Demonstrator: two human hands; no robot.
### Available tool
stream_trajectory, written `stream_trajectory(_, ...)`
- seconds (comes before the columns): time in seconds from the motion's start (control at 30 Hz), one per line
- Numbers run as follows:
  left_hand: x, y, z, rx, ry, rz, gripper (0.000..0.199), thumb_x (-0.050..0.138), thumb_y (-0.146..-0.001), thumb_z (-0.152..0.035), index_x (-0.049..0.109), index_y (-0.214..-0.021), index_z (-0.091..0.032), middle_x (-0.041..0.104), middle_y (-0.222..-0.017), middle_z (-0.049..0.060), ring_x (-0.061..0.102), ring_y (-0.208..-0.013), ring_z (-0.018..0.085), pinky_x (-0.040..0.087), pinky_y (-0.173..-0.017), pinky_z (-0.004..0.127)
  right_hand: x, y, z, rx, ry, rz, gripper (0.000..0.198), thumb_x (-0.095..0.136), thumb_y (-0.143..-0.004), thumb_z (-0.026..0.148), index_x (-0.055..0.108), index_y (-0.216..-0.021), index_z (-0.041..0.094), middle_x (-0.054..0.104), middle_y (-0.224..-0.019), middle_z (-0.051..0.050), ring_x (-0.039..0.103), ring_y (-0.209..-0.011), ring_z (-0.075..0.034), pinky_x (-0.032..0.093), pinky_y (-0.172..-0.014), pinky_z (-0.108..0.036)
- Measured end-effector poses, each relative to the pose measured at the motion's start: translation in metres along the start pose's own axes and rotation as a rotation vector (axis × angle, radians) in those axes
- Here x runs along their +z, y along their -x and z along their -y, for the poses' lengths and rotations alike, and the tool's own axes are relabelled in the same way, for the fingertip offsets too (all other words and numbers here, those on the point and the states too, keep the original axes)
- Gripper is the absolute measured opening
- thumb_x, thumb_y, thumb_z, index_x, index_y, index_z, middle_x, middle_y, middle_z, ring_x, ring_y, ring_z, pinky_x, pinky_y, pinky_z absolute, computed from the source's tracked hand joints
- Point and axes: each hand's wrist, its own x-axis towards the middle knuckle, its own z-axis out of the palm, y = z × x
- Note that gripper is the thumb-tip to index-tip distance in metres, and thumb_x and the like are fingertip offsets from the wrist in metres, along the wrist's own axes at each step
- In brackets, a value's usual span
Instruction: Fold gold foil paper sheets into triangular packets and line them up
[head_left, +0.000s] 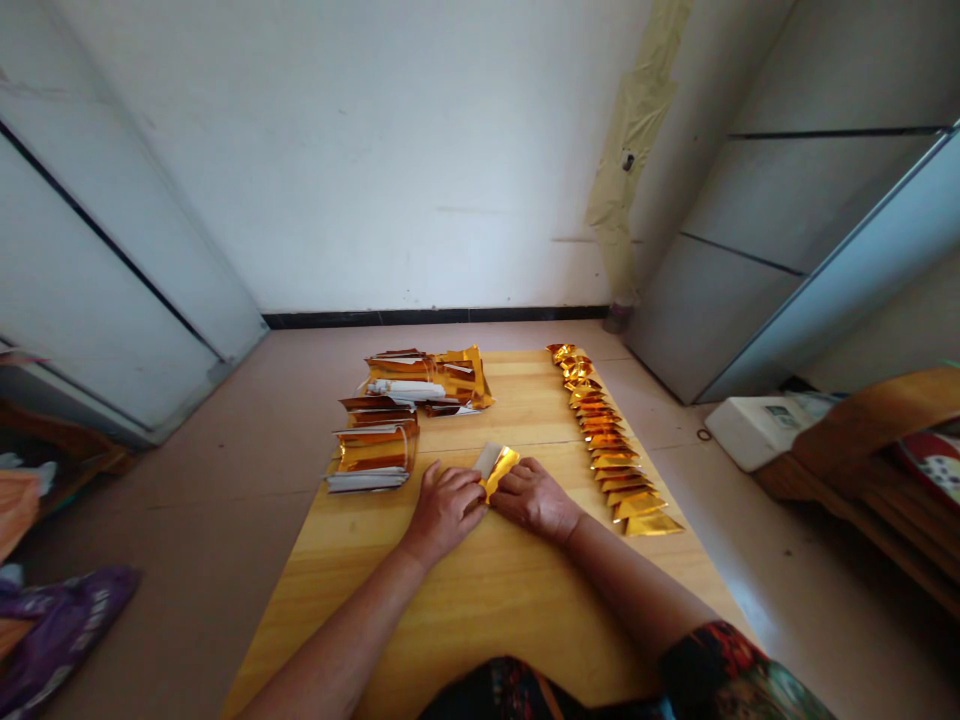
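Between my hands, a sheet of gold foil paper stands partly folded, its pale back showing on the left and its shiny gold face on the right. My left hand has its fingers closed at the paper's left lower edge. Opposite it, my right hand pinches the paper's right side with curled fingers. Beyond my left hand lie stacked bundles of gold foil paper, some with white edges showing. A long row of folded gold paper pieces overlaps along the table's right side.
The wooden table has a seam across it. A white wall with a dark baseboard rises behind. At the right stand a grey refrigerator, a white box and wooden furniture. A purple bag lies at the lower left.
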Motion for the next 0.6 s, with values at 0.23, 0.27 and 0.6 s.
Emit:
stream_trajectory(0.23, 0.002, 0.002, 0.002, 0.013, 0.004, -0.026, 0.010, 0.061, -0.079, -0.024, 0.065, -0.087, -0.026, 0.068, -0.108, 0.001, 0.057, -0.103, 0.020, 0.023, -0.104, 0.049, 0.007, 0.000, 0.000, 0.090, -0.030, -0.069, 0.025, 0.041, -0.095, 0.025, 0.063, -0.084, 0.024, 0.062, -0.083, 0.001, 0.050, -0.081, -0.015, 0.033, -0.080, -0.031)
stream_trajectory(0.27, 0.003, 0.002, 0.003, 0.019, 0.004, -0.031, 0.010, 0.059, -0.080, -0.022, 0.066, -0.086, -0.026, 0.068, -0.108, 0.001, 0.057, -0.103, 0.020, 0.023, -0.104, 0.050, 0.009, -0.001, 0.000, 0.112, -0.052, -0.093, 0.023, 0.042, -0.094, 0.024, 0.062, -0.082, 0.022, 0.062, -0.082, 0.000, 0.050, -0.080, -0.015, 0.034, -0.078, -0.030)
stream_trajectory(0.6, 0.000, 0.007, 0.008, 0.090, -0.044, 0.004, 0.023, 0.052, -0.081, -0.017, 0.066, -0.094, -0.030, 0.065, -0.116, 0.001, 0.055, -0.110, 0.021, 0.017, -0.106, 0.055, 0.014, 0.000, -0.003, 0.150, -0.184, -0.156, 0.013, 0.054, -0.090, 0.026, 0.065, -0.085, 0.022, 0.064, -0.088, -0.002, 0.051, -0.084, -0.014, 0.031, -0.079, -0.028)
